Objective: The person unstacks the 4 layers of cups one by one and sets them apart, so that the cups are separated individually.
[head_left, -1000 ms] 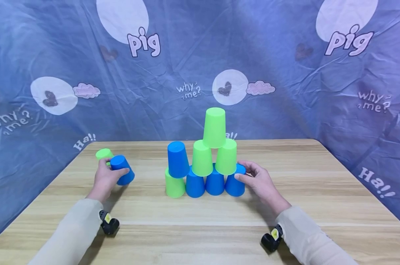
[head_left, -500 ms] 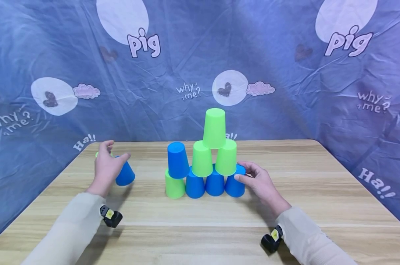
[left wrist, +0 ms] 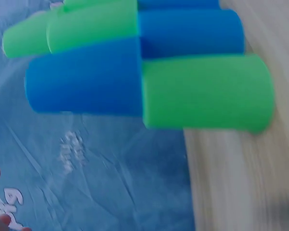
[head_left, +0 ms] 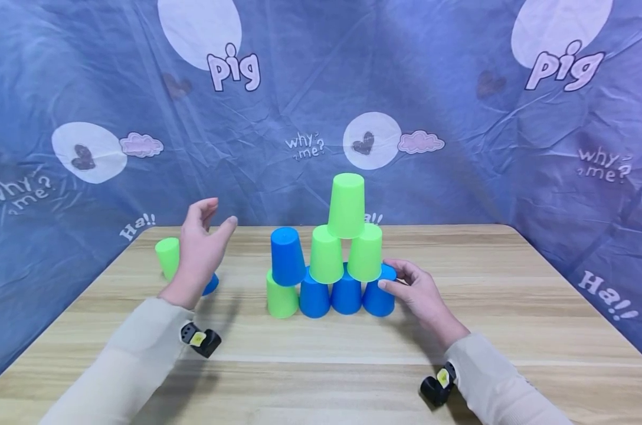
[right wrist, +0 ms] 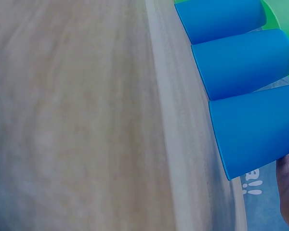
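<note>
My left hand (head_left: 201,251) is raised in the air at the left, fingers and thumb spread, with nothing in it. Behind its wrist a blue cup (head_left: 211,285) is mostly hidden, and a green cup (head_left: 167,257) stands left of it. My right hand (head_left: 422,295) holds the rightmost blue cup (head_left: 379,300) of a stack's bottom row, thumb in front and fingers behind. All the stacked cups are upside down. A green cup (head_left: 282,295) ends the bottom row at left, with a blue cup (head_left: 287,257) above it. One green cup (head_left: 346,205) tops two green cups (head_left: 326,255).
The cups stand on a wood-grain table (head_left: 321,378). A blue printed cloth (head_left: 278,77) hangs behind and at the sides. Each sleeve carries a small black wrist camera (head_left: 206,342).
My left hand has let go of the blue cup at the left, then risen and moved to the right. The right hand stays on its blue cup.
</note>
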Tool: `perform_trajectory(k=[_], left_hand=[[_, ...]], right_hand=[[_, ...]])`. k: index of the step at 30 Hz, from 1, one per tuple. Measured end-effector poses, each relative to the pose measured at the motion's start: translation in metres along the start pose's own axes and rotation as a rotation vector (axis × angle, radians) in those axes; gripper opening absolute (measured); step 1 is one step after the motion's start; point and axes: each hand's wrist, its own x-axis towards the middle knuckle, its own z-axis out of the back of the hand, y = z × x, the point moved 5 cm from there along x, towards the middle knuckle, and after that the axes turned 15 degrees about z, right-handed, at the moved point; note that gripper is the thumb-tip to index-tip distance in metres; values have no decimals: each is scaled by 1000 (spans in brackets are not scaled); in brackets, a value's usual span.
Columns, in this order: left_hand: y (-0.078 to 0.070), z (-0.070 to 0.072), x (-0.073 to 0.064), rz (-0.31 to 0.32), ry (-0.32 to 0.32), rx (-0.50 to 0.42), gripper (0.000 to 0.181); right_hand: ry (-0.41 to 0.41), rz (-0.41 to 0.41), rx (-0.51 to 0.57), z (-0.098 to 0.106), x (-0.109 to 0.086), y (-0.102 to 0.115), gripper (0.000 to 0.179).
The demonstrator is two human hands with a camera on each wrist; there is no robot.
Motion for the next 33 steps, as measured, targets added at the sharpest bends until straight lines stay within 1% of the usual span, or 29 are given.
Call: perform_trajectory(k=[2,5,9,14,18,23,28,30,33], left_hand=[[-6,-5,-4,-13,27,-14,48],[-13,-13,-9,-22,87,-32,49],[-22,-25,-15,-37,164,-78,50],[-29,-40,-21,-36,229,-108,52],[-33,-55,-26,-18,272,-113,55],[-39,-75,-32,-24,342,-119,58],[-44,-92,-37,-29,396,-106,61],[-47,-97,-38,-25,411,-103,62],[-50,-106,-40,-9,433,-74,66]], right_hand=[[1,1,1,0,0,0,53],[2,-1,5,0,0,0,54],[2,-1,15,0,0,-1,54],[1,2,18,0,0,-1,54],[0,-1,19,0,1,-1,54],[2,-7,22,-1,1,-2,54],[6,-3,16,-1,1,-2,55],[6,-4,14,-1,1,-2,55],[5,-6,14,0,1,-1,54]])
